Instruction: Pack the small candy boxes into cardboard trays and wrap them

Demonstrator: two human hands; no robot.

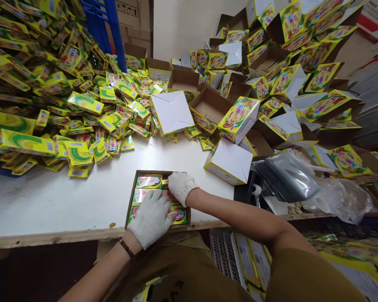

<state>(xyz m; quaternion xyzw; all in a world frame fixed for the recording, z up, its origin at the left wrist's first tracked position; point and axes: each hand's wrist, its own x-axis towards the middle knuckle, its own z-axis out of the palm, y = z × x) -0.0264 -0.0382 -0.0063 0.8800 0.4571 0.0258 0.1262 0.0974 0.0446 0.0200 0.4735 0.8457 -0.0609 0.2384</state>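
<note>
An open brown carton (pixel 132 197) sits at the table's front edge, with small yellow-green printed boxes (pixel 148 181) lying in rows inside it. My left hand (pixel 151 218), in a white knitted glove, lies across the boxes in the lower part of the carton, fingers spread. At the upper right corner of the same carton is my right hand (pixel 180 187), also gloved, its fingers curled down into it. Part of a small box shows beside these fingers; what they grip is hidden under the glove.
Small boxes (pixel 82 102) are heaped at the left, by a blue plastic crate (pixel 115 33). Open display cartons (pixel 212 105) are piled at the back and right. Clear plastic bags (pixel 290 176) lie at the right. A white basket (pixel 223 251) stands below the wooden table edge (pixel 66 239).
</note>
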